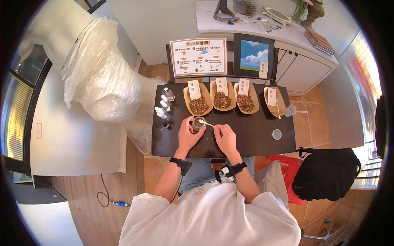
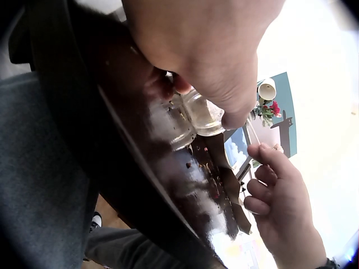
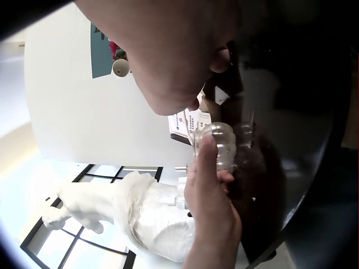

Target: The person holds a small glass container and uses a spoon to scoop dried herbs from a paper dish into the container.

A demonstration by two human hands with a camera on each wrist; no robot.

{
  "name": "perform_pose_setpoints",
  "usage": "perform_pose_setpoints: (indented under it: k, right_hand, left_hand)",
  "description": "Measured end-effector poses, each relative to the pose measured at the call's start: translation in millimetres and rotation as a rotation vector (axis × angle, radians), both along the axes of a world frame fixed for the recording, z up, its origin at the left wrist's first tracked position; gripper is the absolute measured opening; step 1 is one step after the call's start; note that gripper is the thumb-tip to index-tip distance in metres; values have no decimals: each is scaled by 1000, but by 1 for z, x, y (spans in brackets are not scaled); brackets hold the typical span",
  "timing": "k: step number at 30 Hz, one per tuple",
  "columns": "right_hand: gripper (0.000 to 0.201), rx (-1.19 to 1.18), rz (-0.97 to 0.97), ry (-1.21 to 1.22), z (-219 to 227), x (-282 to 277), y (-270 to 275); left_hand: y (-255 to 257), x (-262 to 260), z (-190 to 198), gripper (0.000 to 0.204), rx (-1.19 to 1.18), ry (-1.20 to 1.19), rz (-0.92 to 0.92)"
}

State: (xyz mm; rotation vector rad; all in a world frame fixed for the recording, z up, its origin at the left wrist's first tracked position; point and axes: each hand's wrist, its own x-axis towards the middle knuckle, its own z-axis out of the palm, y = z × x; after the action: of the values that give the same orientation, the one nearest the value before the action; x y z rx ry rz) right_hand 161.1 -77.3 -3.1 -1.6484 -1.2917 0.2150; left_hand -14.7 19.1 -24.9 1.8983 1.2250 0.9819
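On the dark table, the left hand (image 1: 188, 136) (image 2: 196, 45) grips a small clear glass jar (image 1: 198, 125) (image 2: 203, 116) (image 3: 223, 144) around its side. A thin white spoon (image 1: 208, 124) is pinched in the fingers of the right hand (image 1: 225, 139) (image 3: 168, 50), its bowl over the jar's mouth. The right wrist view shows the left thumb against the glass. Beyond the hands, paper trays (image 1: 190, 107) of dried reddish-green bits carry labels. How much the jar contains cannot be told.
Small bottles (image 1: 163, 112) line the table's left side. A lighter labelled tray (image 1: 271, 110), a clear cup (image 1: 290, 110) and a round clear lid or dish (image 1: 277, 134) are to the right. An instruction sheet (image 1: 198, 57) and a picture (image 1: 254, 55) stand behind. A black backpack (image 1: 326, 174) lies lower right.
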Motion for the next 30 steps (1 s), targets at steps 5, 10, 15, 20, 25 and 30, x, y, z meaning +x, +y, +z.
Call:
perform_pose_setpoints:
  k: [5,10,15,20,25,30]
  right_hand:
    - [14,-73,-57,91,13,9,19]
    - [26,-97,-25,77,3,18,44]
    - [32,-333,64,173,8,22,57]
    - [33,-405,54,127,3,21,64]
    - [31,-388,-38,-7,7,17,67]
    - [30,-369,-54,-22,7,13,72]
  left_hand:
    - [0,0,-1,69,15,8,5]
    - [-1,0,-1,69,6,19,19]
    - [-1,0,2,69,-5,15,21]
    - [-1,0,3,69,-5,11,17]
    - [-1,-1,3,69,-1,8,9]
    - [0,-1,3,72,46,5,-25]
